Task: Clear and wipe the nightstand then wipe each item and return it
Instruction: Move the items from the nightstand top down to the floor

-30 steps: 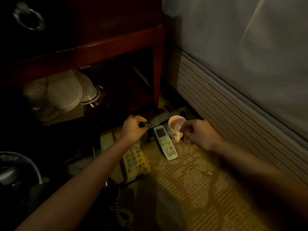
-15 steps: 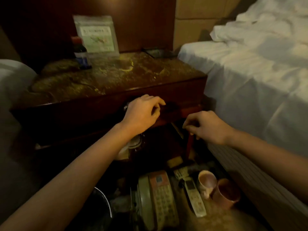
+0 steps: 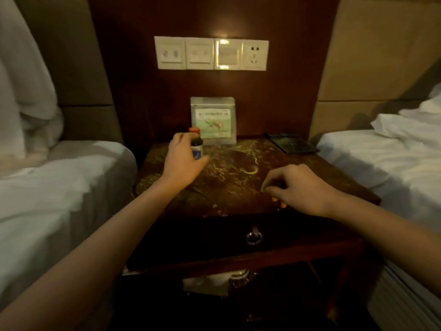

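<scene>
The dark wooden nightstand has a scuffed, streaky top. A small dark bottle with a red cap stands at its back left. My left hand curls around the bottle, fingers behind it and thumb in front at its base. A pale green packet leans upright against the wall just behind the bottle. A flat dark object lies at the back right corner. My right hand hovers over the front right of the top, fingers loosely curled, holding nothing.
White-sheeted beds flank the nightstand, one on the left and one on the right. A switch and socket panel is on the wall above. The drawer has a metal ring pull. Pale items sit on the lower shelf.
The view rose from the floor items to the nightstand top. My left hand let go of the remote and went up to the bottle. My right hand left the mug and lifted over the top.
</scene>
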Motion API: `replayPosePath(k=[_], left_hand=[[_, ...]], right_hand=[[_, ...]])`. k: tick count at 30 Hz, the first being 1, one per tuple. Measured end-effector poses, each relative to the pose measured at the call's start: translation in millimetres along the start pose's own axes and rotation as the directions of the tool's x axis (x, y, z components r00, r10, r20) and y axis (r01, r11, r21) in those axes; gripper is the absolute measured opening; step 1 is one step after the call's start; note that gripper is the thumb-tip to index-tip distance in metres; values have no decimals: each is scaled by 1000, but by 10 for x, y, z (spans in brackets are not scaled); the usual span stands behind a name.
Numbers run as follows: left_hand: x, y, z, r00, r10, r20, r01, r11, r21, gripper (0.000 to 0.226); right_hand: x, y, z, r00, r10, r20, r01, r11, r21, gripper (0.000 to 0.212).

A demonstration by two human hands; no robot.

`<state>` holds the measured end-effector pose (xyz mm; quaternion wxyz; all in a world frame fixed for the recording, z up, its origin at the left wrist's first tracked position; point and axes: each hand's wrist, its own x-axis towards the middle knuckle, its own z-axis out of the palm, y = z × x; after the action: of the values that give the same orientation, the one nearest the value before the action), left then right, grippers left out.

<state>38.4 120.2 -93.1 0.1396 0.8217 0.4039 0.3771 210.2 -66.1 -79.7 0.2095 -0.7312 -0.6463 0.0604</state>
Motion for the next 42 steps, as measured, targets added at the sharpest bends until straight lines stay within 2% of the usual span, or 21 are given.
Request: replayPosePath(k=[2,5,10,13,17,20,24,26,29,33,35,38,42], left_hand=[[267,-73,-24,992,-120,48,122,992,-31,72],[604,-148,21,981,-178,72,185,976,-116,74],[900,-275,162,986,-135,96,145,983,-111,57],[974,-364,233,990,-112,81,123,980,-153,51],[973,-457,311,998,-42,39,50,971,-233,49],[1025,-515,306,999,-19,42,29,970,-241,49],[1061,-550,325,998,-9,63,24,972,-235,48],[1067,-559,321,998,-3,61,19,968,-249,48],[1061,-560,322,998,-2,66,20,963,-269,48],[1031,-539,307,996,-23,86,47,956,-291,46],[1008,-523,294,995,-30,96,57,956,-288,45],[979,-439,238,990,-41,134,70,972,-225,46],[903,-201,85,980,-19,198,30,998,-56,44]], right_hand=[[223,-81,19,1000,-8,-10,8,1000,-22,11],[605,-148,31,1000,1,-7,-1,999,-39,12],[1315,-113,88,990,110,-88,-107,993,43,14],[1760,8,145,956,242,-164,-206,956,209,19],[2325,213,223,879,428,-213,-311,850,424,21],[2657,277,281,859,469,-206,-353,833,425,34],[2928,266,418,880,437,-187,-345,857,382,50],[3008,270,448,853,468,-231,-352,843,407,48],[3007,292,386,763,586,-274,-377,747,547,41],[2886,251,340,770,590,-243,-365,720,591,30],[2784,201,352,771,583,-257,-353,726,590,10],[2529,142,301,730,610,-309,-358,726,588,21],[1991,126,95,699,609,-374,-370,757,539,25]])
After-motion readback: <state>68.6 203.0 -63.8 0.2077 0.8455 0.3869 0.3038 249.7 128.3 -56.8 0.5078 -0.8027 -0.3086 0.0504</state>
